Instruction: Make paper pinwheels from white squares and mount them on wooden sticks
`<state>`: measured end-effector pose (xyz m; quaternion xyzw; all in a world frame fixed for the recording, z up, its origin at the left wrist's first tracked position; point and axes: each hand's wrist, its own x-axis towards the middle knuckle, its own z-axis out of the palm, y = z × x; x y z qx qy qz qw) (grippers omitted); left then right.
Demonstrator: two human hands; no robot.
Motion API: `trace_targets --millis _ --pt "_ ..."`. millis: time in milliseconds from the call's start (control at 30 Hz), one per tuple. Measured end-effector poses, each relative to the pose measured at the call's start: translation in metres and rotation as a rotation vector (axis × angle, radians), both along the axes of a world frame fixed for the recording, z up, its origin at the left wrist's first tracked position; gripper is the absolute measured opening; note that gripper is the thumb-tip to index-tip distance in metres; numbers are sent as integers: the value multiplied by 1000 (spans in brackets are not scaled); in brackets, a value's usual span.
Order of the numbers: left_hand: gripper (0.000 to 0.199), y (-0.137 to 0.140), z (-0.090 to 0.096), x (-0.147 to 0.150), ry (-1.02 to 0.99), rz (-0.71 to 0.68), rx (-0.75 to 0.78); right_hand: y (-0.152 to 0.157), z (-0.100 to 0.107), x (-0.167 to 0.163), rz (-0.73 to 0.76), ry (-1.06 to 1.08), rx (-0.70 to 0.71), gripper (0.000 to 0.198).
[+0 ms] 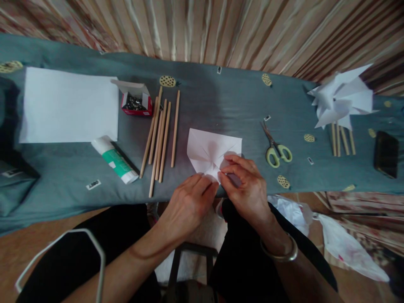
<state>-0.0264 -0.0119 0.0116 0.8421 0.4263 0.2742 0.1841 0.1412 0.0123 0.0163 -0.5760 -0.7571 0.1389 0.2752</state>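
A white sheet of paper (202, 145), cut along slits toward its middle, lies at the front edge of the table. My left hand (192, 200) grips its near side, fingers pressed together on the paper. From the right, my right hand (244, 183) pinches a part of the same paper near its centre between thumb and fingers. The fingertips hide part of the near corner. Left of the paper lie several thin wooden sticks (160, 139), with one (175, 130) a little apart. Scissors (274, 147) with green handles rest to the right, blades parted slightly.
A stack of white paper (69, 105), a glue stick (116, 162) and an open red box (136, 103) of small metal pieces are on the left. Finished paper pinwheels (341, 99) on sticks and a dark phone (386, 153) lie at right. Curtains (189, 31) hang behind the table.
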Motion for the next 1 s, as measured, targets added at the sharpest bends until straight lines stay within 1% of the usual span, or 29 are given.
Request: trace_targets --millis 267,400,800,1000 --pt "14 1 1 0 -9 -5 -49 0 1 0 -4 10 -3 4" --pt "14 1 1 1 -21 -8 -37 0 1 1 5 6 4 3" --pt "13 0 1 0 -22 -8 -28 -2 -2 0 20 6 10 6" --pt "14 0 2 0 -10 -12 -43 -2 -1 -1 40 -11 10 11"
